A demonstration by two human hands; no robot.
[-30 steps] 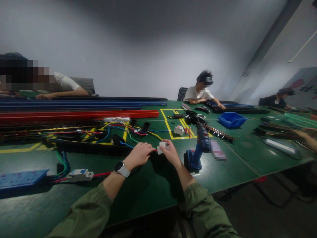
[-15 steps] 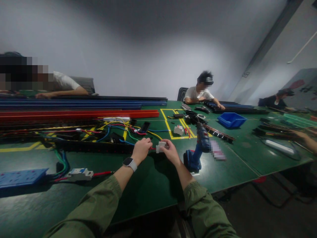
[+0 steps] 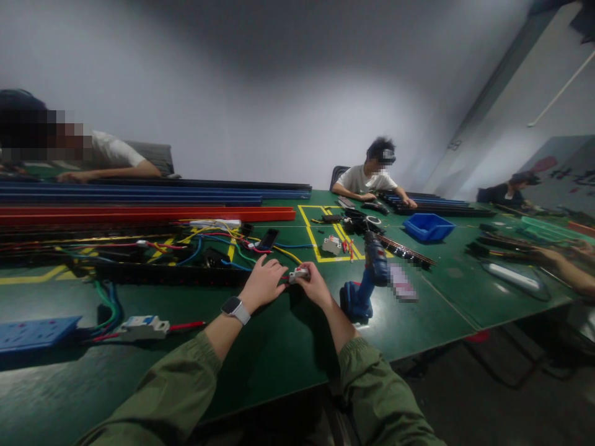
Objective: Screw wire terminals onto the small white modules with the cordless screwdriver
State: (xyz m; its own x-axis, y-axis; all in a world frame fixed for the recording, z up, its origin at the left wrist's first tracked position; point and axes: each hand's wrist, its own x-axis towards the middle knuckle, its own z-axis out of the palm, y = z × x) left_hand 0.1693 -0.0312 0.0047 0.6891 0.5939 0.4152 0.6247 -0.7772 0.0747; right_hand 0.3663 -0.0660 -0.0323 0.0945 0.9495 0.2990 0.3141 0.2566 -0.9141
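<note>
The right grip [image 3: 318, 286], nearly closed, pinches a white breaker [image 3: 298, 275] over the bench [image 3: 274, 353]. The breaker's long axis runs roughly sideways, one end pointing at the left grip [image 3: 261, 282] just beside it, half-open; what that holds, I cannot tell.

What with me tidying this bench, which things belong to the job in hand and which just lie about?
Likely in the job:
- white block, held in right hand

Seemingly lying about, untouched:
- blue drill
- blue bin
- red channel
</note>
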